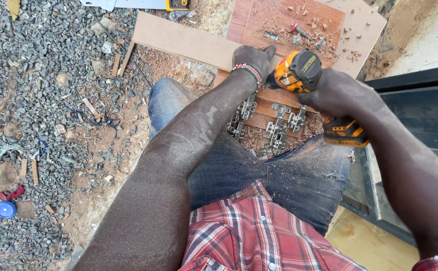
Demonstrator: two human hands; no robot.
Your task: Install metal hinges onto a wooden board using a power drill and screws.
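The right hand [337, 93] grips a yellow-and-black cordless drill [299, 70], its nose aimed at a reddish wood panel [279, 20]. The left hand [251, 59] presses flat on the panel beside the drill nose, holding nothing. Metal cabinet hinges [274, 125] lie near the knees.

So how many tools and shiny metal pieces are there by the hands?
Yellow and black cordless power drill, held in the right hand: 1
Silver metal cabinet hinges, in a pile: about 5, overlapping, hard to count exactly
Red-handled tool on the reddish wooden board: 1
Total: about 7
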